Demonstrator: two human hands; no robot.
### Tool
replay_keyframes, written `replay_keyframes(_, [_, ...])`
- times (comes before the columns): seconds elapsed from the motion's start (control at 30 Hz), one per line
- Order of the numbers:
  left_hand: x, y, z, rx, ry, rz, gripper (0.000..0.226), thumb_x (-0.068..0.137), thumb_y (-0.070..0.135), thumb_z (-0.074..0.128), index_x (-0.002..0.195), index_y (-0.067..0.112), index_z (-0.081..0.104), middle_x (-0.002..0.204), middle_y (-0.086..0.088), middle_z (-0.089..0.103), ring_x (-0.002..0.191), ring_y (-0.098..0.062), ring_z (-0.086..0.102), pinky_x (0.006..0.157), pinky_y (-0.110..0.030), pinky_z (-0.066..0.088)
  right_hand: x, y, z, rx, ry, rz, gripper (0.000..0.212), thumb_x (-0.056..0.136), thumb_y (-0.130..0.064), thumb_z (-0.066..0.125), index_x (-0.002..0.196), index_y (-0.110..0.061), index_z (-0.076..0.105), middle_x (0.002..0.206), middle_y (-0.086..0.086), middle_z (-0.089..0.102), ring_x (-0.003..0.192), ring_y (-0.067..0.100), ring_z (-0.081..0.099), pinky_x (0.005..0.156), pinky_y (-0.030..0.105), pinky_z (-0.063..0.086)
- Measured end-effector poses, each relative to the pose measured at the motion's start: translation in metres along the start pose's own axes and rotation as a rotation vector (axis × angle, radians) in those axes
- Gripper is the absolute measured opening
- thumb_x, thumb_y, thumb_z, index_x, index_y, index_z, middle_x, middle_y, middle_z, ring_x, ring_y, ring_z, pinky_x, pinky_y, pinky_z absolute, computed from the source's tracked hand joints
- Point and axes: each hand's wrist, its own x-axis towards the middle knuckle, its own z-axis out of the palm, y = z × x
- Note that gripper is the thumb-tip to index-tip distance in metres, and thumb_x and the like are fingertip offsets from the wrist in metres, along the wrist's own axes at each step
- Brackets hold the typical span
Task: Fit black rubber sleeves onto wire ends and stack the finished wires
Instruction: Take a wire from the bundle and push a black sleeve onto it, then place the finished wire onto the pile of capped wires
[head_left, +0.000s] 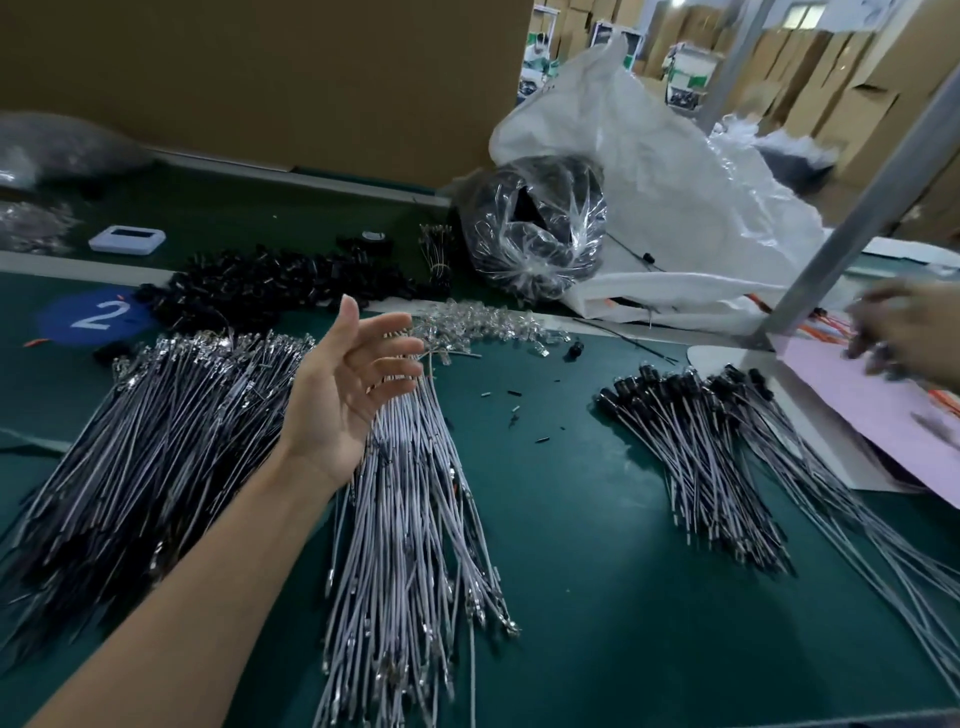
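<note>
Fingers (389, 347) of the left hand (337, 400) are spread and loosely bent, palm turned to the right, thumb pointing up. They hold nothing. We see the hand raised above the green bench mat (571, 545), over the top of a fanned bundle of grey wires (405, 519) whose bare metal terminals point toward us.

The right hand (904, 332) is at the right edge of the view, over a pink sheet (857, 405). It is too blurred for us to tell whether its fingers are spread, pressed together or pinching anything.

The finished wires (696, 441) lie as a stack on the mat, right of centre, well apart from the left hand. Their black-sleeved ends are bunched at the far side, just beside the pink sheet. A larger, darker heap of wires (156, 426) fills the left of the mat, under and beside the left forearm.

The loose black rubber sleeves (275, 286) sit in a pile at the far side of the mat, beyond the left hand. Right of them is a scatter of clear plastic pieces (483, 325). A few small black bits lie on the mat between the two wire bundles.

Farther back are a clear bag of black parts (535, 228), which leans against a big white sack (675, 171), and a small white device (127, 240). A blue sticker marked 2 (98, 314) is on the mat at the left, and a grey metal post (872, 208) slants down to the bench at the right.
</note>
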Motion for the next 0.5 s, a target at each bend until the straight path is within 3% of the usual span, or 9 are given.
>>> replay_keyframes(0.07, [0.0, 0.001, 0.0, 0.006, 0.05, 0.001, 0.046, 0.086, 0.052, 0.052, 0.092, 0.012, 0.074, 0.082, -0.005, 0.074, 0.069, -0.017, 0.068, 0.067, -0.026, 0.056, -0.016, -0.033, 0.029, -0.032, -0.087, -0.006, 0.007, 0.096, -0.024, 0.058, 0.091, -0.02, 0.061, 0.064, 0.004, 0.069, 0.047, 0.017, 0.06, 0.05, 0.024, 0.04])
replay_keyframes(0.13, [0.0, 0.001, 0.001, 0.018, 0.078, -0.001, 0.048, 0.085, 0.053, 0.052, 0.092, 0.011, 0.074, 0.081, -0.005, 0.074, 0.067, -0.017, 0.068, 0.066, -0.025, 0.056, -0.032, -0.054, 0.065, -0.111, -0.135, -0.061, 0.007, 0.096, -0.015, 0.057, 0.093, -0.014, 0.064, 0.086, 0.016, 0.071, 0.064, 0.022, 0.057, 0.061, 0.029, 0.038])
replay_keyframes(0.2, [0.001, 0.002, 0.0, 0.02, 0.102, 0.003, 0.05, 0.084, 0.054, 0.051, 0.092, 0.01, 0.074, 0.081, -0.005, 0.073, 0.067, -0.017, 0.067, 0.065, -0.025, 0.056, -0.038, -0.064, 0.081, -0.089, -0.169, -0.037, 0.014, 0.096, -0.02, 0.06, 0.099, -0.008, 0.066, 0.094, 0.022, 0.07, 0.076, 0.028, 0.055, 0.071, 0.034, 0.04])
replay_keyframes(0.3, [0.003, 0.004, -0.004, -0.004, 0.15, 0.023, 0.051, 0.085, 0.055, 0.051, 0.092, 0.01, 0.074, 0.081, -0.006, 0.073, 0.067, -0.018, 0.066, 0.065, -0.026, 0.056, -0.037, -0.081, 0.083, -0.131, -0.093, -0.014, 0.027, 0.097, -0.027, 0.058, 0.108, -0.002, 0.064, 0.1, 0.023, 0.068, 0.09, 0.037, 0.061, 0.081, 0.043, 0.05])
replay_keyframes(0.37, [0.004, 0.006, -0.007, -0.027, 0.186, 0.03, 0.05, 0.09, 0.054, 0.049, 0.089, 0.011, 0.076, 0.079, -0.006, 0.073, 0.066, -0.018, 0.066, 0.064, -0.026, 0.056, -0.045, -0.093, 0.081, -0.204, -0.015, -0.05, 0.017, 0.095, -0.012, 0.058, 0.108, -0.003, 0.065, 0.105, 0.023, 0.066, 0.094, 0.038, 0.06, 0.08, 0.047, 0.051])
replay_keyframes(0.43, [0.005, 0.006, -0.008, -0.05, 0.206, 0.037, 0.051, 0.095, 0.052, 0.046, 0.086, 0.013, 0.077, 0.077, -0.005, 0.073, 0.065, -0.017, 0.067, 0.061, -0.025, 0.056, -0.054, -0.095, 0.074, -0.246, -0.045, -0.069, 0.029, 0.084, 0.003, 0.059, 0.111, -0.007, 0.066, 0.109, 0.021, 0.066, 0.095, 0.037, 0.06, 0.078, 0.046, 0.052])
replay_keyframes(0.5, [0.006, 0.005, -0.008, -0.058, 0.21, 0.04, 0.051, 0.096, 0.052, 0.045, 0.086, 0.013, 0.077, 0.077, -0.005, 0.073, 0.064, -0.017, 0.067, 0.06, -0.024, 0.055, -0.068, -0.087, 0.064, -0.285, -0.136, -0.058, 0.043, 0.08, 0.006, 0.061, 0.119, -0.011, 0.065, 0.111, 0.023, 0.065, 0.093, 0.037, 0.06, 0.077, 0.044, 0.053])
